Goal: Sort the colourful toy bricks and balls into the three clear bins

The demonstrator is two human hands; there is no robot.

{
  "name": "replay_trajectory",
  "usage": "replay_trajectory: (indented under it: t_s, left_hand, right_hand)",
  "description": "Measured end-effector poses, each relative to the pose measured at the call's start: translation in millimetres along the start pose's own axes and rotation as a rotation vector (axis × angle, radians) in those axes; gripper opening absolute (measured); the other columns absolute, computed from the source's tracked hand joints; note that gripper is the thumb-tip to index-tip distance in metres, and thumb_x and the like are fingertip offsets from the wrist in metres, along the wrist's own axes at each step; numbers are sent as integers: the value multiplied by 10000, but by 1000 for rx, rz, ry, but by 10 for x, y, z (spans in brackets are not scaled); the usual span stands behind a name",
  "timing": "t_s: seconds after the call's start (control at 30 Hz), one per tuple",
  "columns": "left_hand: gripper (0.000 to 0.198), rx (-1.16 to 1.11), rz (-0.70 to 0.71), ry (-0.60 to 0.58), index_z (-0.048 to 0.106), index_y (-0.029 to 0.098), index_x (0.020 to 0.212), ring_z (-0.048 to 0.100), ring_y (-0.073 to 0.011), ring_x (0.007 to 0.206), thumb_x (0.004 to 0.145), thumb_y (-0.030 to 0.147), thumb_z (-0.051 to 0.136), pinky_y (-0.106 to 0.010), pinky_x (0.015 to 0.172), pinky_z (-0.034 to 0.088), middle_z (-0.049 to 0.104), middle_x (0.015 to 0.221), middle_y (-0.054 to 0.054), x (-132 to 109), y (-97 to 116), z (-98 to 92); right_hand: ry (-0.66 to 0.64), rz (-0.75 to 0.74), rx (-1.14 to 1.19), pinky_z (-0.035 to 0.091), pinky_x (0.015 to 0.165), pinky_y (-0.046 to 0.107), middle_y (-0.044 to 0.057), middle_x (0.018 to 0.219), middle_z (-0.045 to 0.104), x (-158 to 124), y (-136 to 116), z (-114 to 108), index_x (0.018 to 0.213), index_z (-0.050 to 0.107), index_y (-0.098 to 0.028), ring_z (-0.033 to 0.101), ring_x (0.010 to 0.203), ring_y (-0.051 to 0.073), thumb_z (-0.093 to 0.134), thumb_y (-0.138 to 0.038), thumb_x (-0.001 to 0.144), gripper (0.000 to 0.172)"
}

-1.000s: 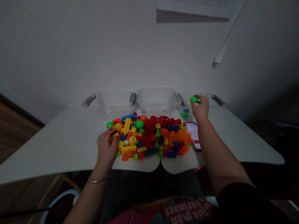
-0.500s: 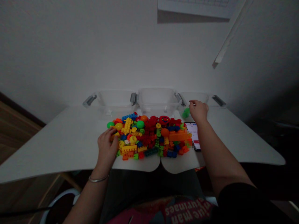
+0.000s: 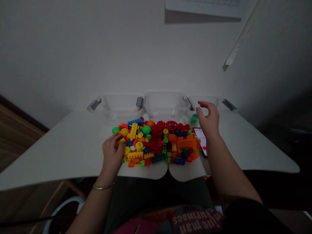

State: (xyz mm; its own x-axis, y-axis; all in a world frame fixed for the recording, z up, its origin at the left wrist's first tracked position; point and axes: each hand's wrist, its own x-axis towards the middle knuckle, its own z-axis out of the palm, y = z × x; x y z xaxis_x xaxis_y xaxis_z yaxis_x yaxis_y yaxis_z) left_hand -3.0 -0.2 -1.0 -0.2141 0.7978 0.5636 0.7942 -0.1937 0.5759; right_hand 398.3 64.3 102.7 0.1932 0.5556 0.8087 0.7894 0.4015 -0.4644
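Note:
My left hand (image 3: 112, 148) rests at the left edge of a pile of toy building blocks (image 3: 157, 143). Its thumb and fingers are apart, touching the pile beside a yellow block (image 3: 120, 141). Raised over the front of the right clear bin (image 3: 204, 99), my right hand (image 3: 209, 118) is open, with a gap between thumb and fingers and nothing in it. Just left of it, a green piece (image 3: 193, 120) and a blue piece (image 3: 195, 115) show through the bin's clear wall. My right hand and forearm cover part of that bin.
A middle clear bin (image 3: 165, 112) and a left clear bin (image 3: 122, 113) stand along the wall, with grey latches between them. A phone (image 3: 201, 141) lies right of the pile, partly behind my right forearm. Round pieces, such as an orange ball (image 3: 172, 138), are mixed in.
My right hand's fingers have spread apart and the hand has risen slightly. The blue piece now shows behind the green one in the right bin. My left hand has stayed put.

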Motion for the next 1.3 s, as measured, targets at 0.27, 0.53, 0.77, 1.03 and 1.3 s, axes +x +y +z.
replay_trajectory:
  t_s: [0.27, 0.53, 0.77, 1.03, 1.3]
  left_hand:
    - [430, 3, 20, -3, 692, 141, 1085, 612, -309, 1185, 891, 439, 449, -521, 1093, 416, 684, 1248, -167, 6, 26, -3]
    - [411, 6, 21, -7, 691, 157, 1084, 605, -316, 1190, 893, 431, 453, -529, 1094, 413, 680, 1255, -153, 12, 41, -10]
    - [440, 17, 31, -13, 695, 142, 1080, 608, -313, 1191, 889, 448, 442, -517, 1097, 418, 685, 1240, -163, 23, 43, -6]
    - [420, 11, 12, -16, 687, 164, 1097, 593, -317, 1212, 889, 442, 448, -535, 1104, 407, 675, 1262, -149, 14, 46, -12]
    - [404, 13, 27, -15, 683, 167, 1094, 603, -320, 1194, 887, 430, 456, -537, 1091, 414, 678, 1251, -149, 15, 34, -10]
  right_hand:
    - [-422, -155, 120, 498, 962, 474, 83, 1093, 724, -469, -463, 19, 1081, 686, -245, 656, 1048, 277, 607, -292, 877, 224]
    - [-662, -162, 17, 480, 992, 485, 73, 1186, 715, -728, -607, 21, 1083, 693, -248, 644, 1108, 275, 665, -276, 859, 228]
    - [-734, -199, -121, 450, 1012, 495, 87, 1178, 720, -771, -624, 14, 1127, 685, -217, 641, 1095, 288, 718, -271, 823, 310]
    - [-739, -216, -153, 426, 1034, 498, 79, 1127, 737, -781, -600, 26, 1144, 687, -216, 622, 1073, 297, 715, -268, 825, 324]
    - [-645, -136, -47, 454, 1008, 525, 97, 1125, 729, -778, -581, 42, 1149, 678, -221, 642, 1059, 302, 695, -264, 819, 334]
